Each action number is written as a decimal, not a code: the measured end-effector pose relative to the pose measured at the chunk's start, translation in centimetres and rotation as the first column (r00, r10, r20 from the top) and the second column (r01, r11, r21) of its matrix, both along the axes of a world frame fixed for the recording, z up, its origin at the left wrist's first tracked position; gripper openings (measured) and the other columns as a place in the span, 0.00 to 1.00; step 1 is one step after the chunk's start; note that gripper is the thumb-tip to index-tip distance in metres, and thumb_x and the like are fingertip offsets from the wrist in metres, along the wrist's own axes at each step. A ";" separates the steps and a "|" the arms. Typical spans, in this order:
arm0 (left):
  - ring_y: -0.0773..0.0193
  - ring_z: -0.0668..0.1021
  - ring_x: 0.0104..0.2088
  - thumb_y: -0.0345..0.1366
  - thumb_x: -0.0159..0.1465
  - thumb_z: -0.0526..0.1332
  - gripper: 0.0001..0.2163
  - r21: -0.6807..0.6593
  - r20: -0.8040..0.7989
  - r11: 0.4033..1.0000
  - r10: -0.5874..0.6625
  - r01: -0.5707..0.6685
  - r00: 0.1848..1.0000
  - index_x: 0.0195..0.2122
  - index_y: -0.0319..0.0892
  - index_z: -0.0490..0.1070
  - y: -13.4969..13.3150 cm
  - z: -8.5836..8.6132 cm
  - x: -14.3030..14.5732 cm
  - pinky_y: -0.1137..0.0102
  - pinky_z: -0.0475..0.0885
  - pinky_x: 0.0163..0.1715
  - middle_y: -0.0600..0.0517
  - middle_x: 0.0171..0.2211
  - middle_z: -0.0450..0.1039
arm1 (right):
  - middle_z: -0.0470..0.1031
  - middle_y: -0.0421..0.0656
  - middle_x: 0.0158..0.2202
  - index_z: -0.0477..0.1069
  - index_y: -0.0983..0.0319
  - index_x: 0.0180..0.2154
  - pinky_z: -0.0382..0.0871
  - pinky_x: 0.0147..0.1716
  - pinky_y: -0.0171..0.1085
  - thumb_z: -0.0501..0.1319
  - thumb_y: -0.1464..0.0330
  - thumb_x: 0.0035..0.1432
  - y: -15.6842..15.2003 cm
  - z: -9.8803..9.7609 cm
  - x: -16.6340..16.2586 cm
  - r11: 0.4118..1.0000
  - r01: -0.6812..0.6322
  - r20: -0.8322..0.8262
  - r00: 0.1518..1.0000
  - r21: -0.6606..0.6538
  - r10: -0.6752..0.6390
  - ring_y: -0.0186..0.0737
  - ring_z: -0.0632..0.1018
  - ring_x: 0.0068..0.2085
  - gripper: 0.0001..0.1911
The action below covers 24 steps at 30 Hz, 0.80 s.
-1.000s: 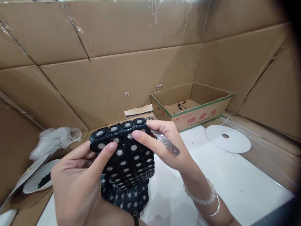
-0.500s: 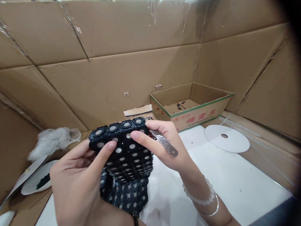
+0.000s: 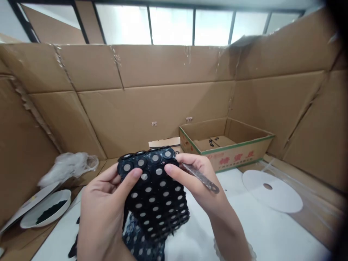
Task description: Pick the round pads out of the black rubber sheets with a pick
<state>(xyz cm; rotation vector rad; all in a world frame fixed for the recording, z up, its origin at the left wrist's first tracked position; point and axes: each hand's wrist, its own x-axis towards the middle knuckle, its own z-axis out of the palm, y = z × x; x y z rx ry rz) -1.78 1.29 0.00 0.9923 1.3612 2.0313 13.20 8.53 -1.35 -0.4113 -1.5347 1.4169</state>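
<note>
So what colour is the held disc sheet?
Disc sheet black, pale grey round centres; head view.

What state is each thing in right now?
black disc sheet: held up, draped downward
left hand: grip shut on black disc sheet
right hand: grip shut on metal strip, thumb on sheet
metal strip: held, sticking out rightward
cardboard box: open, upright
white disc: lying flat
bowl: upright, dark contents

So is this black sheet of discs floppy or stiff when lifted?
Probably floppy: the black sheet curves over the left hand and hangs down below. Likely light: the right hand steadies it while holding a metal strip.
</note>
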 end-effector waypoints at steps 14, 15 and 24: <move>0.61 0.84 0.29 0.46 0.42 0.77 0.16 -0.061 -0.120 0.990 0.117 -0.125 0.986 0.32 0.50 0.82 -0.7 -0.3 2.3 0.78 0.79 0.28 0.54 0.31 0.84 | 0.81 0.40 0.36 0.81 0.55 0.38 0.72 0.40 0.34 0.70 0.61 0.55 -0.5 -0.7 0.2 0.991 -0.049 -0.345 0.939 -0.128 0.002 0.36 0.79 0.38 0.08; 0.61 0.84 0.29 0.46 0.43 0.77 0.15 -0.050 -0.127 0.990 0.127 -0.134 0.984 0.31 0.50 0.82 -0.9 -0.4 2.4 0.78 0.79 0.28 0.55 0.31 0.84 | 0.81 0.40 0.36 0.80 0.55 0.38 0.72 0.40 0.34 0.70 0.60 0.55 -0.6 -0.6 0.2 0.990 -0.043 -0.343 0.939 -0.132 -0.005 0.36 0.79 0.38 0.09; 0.65 0.83 0.26 0.36 0.44 0.77 0.13 0.124 -0.234 0.943 0.332 -0.310 0.914 0.32 0.51 0.81 -1.5 -0.5 3.5 0.79 0.79 0.24 0.61 0.31 0.84 | 0.78 0.39 0.32 0.80 0.56 0.36 0.70 0.37 0.33 0.68 0.60 0.58 -2.2 0.4 1.2 1.000 0.021 -0.301 0.953 -0.008 -0.023 0.34 0.76 0.35 0.08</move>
